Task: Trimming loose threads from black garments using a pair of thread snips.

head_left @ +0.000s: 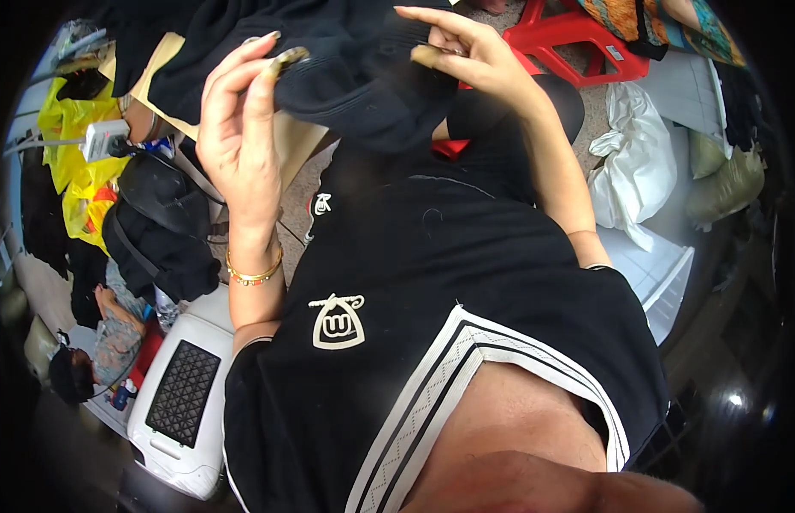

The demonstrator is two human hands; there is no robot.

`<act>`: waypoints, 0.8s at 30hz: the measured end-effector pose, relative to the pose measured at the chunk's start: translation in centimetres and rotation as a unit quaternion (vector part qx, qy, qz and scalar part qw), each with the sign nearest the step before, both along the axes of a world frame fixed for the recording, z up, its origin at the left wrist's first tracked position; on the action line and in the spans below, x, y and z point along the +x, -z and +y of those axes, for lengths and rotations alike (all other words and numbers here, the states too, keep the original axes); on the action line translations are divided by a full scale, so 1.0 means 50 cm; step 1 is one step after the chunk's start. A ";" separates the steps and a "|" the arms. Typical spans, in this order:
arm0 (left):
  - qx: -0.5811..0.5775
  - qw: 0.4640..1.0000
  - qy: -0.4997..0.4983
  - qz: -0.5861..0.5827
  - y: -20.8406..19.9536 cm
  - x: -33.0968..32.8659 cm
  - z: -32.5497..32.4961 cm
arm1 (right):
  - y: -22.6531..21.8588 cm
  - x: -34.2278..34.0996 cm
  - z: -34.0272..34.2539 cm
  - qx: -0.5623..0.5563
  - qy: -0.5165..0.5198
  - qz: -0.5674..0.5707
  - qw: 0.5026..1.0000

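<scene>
I have the black cloth with stitched seams (363, 98) between the two hands, at the top of my view. The left hand (239, 128), with a thin gold bracelet with orange-red beads (254, 279) on its wrist, is at the cloth's left side; I cannot tell whether its grip is pinching any. The right hand (483, 60) has thumb and index fingertips apart over the right side; I cannot tell if its grip has fabric. Near the right forearm, I see a crumpled white sack (641, 162).
</scene>
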State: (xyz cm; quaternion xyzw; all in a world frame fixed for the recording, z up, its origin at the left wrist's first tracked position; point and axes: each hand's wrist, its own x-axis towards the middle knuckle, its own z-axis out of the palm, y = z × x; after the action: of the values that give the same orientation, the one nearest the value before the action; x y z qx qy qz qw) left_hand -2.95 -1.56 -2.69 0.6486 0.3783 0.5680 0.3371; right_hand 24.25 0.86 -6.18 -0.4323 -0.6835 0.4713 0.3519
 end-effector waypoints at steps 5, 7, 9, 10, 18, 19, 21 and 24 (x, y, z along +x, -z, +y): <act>-0.007 0.999 -0.027 -0.046 -0.028 -0.005 -0.004 | -0.015 -0.038 0.027 0.085 -0.038 -0.185 0.978; -0.002 0.998 -0.046 -0.049 -0.035 -0.010 0.003 | -0.013 -0.043 0.032 0.117 -0.081 -0.267 0.953; 0.014 0.995 -0.079 -0.054 -0.044 -0.011 0.010 | 0.010 -0.021 0.040 0.160 -0.058 -0.190 0.967; 0.009 0.992 -0.097 -0.081 -0.050 -0.011 0.018 | 0.016 -0.003 0.043 0.200 -0.037 -0.116 0.972; -0.025 0.962 -0.152 -0.225 -0.048 -0.072 0.150 | -0.158 0.160 -0.060 0.239 0.302 0.227 0.895; -0.032 0.958 -0.139 -0.247 -0.037 -0.079 0.169 | -0.163 0.159 -0.084 0.248 0.296 0.261 0.885; -0.055 0.952 -0.123 -0.276 -0.006 -0.087 0.202 | -0.133 0.180 -0.111 0.303 0.190 0.226 0.906; -0.141 0.956 -0.162 -0.200 0.049 -0.093 0.229 | -0.124 0.167 -0.128 0.027 -0.184 0.145 0.972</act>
State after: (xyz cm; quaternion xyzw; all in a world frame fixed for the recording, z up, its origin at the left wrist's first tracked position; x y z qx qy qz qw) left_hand -7.61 9.88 -5.14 0.3979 0.4792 0.6737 0.3977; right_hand 32.61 -5.54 0.02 -0.2167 -0.7056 0.5665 0.3664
